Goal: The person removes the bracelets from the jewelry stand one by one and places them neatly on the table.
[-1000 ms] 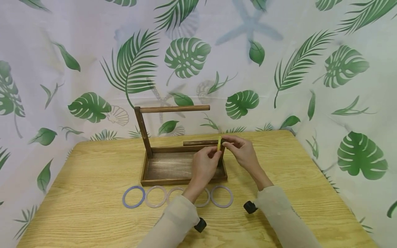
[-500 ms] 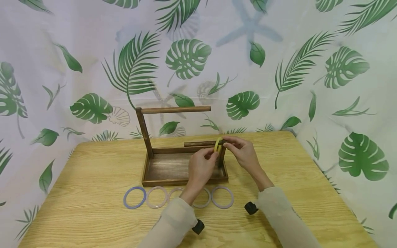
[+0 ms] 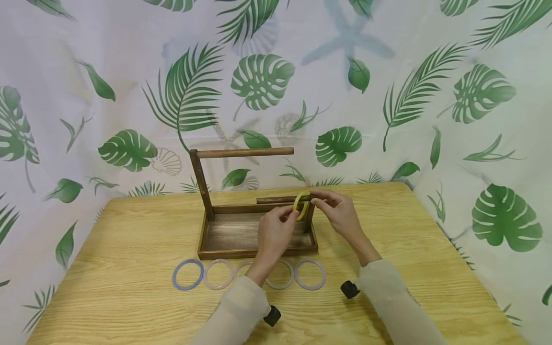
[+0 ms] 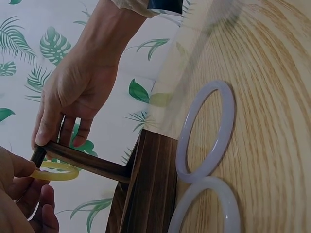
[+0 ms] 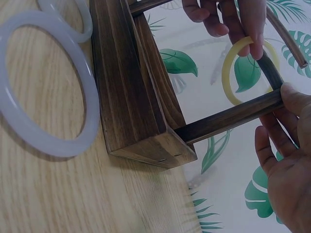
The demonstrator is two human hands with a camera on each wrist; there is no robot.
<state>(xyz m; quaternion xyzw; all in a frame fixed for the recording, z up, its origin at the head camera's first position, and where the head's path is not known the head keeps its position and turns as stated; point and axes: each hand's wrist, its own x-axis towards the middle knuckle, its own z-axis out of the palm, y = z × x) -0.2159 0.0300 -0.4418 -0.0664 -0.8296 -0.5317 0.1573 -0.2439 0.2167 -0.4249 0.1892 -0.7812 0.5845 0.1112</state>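
Left hand (image 3: 276, 230): I see it pinching the yellow ring (image 3: 300, 203), threaded on the lower rod (image 3: 276, 199) of the wooden stand (image 3: 254, 225).
Right hand (image 3: 338, 211): fingertips grip the rod's free end.
Risk: my pinch looks thin; the ring may slip into the stand's tray.

Yellow ring (image 3: 300, 205): formerly edge-on at the end of the lower rod (image 3: 280, 199), now turned to show its opening and shifted slightly leftward along the rod. Left hand (image 3: 273, 234): moved a little left and down with the ring. Right hand (image 3: 338, 212): barely shifted.
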